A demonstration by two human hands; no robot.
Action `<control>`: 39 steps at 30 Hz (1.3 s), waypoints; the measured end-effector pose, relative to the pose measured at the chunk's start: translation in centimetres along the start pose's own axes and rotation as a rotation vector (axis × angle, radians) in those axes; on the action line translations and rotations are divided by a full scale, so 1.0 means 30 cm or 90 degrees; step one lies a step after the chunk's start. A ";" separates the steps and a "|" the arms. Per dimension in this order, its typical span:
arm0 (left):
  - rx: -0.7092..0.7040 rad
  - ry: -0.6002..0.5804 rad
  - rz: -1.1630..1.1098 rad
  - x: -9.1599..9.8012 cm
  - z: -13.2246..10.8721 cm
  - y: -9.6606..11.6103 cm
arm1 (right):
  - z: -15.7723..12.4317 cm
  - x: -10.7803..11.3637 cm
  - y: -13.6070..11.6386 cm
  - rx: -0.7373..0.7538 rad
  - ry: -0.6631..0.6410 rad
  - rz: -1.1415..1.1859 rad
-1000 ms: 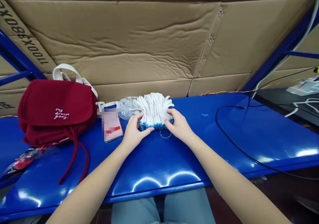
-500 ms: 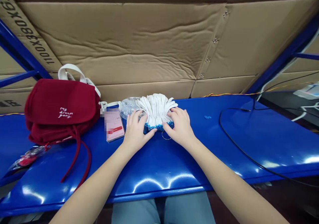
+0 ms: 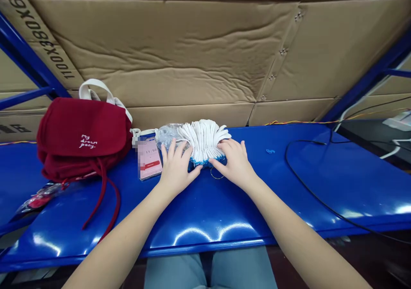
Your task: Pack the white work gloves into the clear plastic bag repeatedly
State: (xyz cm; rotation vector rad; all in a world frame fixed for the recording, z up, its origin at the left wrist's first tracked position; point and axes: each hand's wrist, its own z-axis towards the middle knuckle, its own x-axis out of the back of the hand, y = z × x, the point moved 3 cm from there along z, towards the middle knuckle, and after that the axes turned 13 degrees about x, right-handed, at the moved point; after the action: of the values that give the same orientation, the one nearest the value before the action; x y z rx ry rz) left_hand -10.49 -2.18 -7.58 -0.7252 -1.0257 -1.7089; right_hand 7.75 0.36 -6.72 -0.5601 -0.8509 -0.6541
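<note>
A fanned stack of white knit gloves with blue cuffs lies on the blue metal bench. My left hand presses against the stack's left side, fingers spread. My right hand rests on the right side, over the blue cuffs, and the two hands hold the stack between them. A thin wire loop lies on the bench just below the cuffs, near my right hand. The stack's lower middle is partly hidden by my fingers.
A phone lies left of my left hand, and a clear plastic bag sits behind it. Further left stands a dark red bag. A black cable curves across the right of the bench. Cardboard boxes fill the back.
My hands have moved in from the cuffs to the stack's sides, with my left fingers lifted and spread. The whole view has shifted slightly, so the bench items sit further right.
</note>
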 end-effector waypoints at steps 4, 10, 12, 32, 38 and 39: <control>0.002 -0.018 0.002 -0.001 0.000 -0.002 | -0.002 0.001 0.015 0.003 -0.004 0.010; 0.020 -0.059 -0.027 -0.003 0.005 -0.010 | -0.002 0.010 0.016 -0.021 -0.011 0.004; 0.024 -0.057 -0.037 -0.003 0.005 -0.011 | -0.001 0.013 0.014 -0.025 -0.010 0.007; 0.014 -0.054 -0.059 -0.012 0.000 -0.010 | 0.002 -0.012 -0.020 -0.011 -0.013 -0.078; 0.061 -0.105 -0.048 -0.012 -0.005 -0.011 | 0.001 -0.014 -0.008 -0.059 -0.050 -0.017; 0.060 -0.103 -0.040 -0.010 -0.006 -0.010 | 0.000 -0.014 -0.007 -0.062 -0.051 -0.015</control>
State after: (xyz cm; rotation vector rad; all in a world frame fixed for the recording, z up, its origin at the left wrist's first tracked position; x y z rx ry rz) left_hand -10.68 -2.15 -8.02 -0.7869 -1.2453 -1.6638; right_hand 7.39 0.36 -7.03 -0.6678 -0.9057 -0.7014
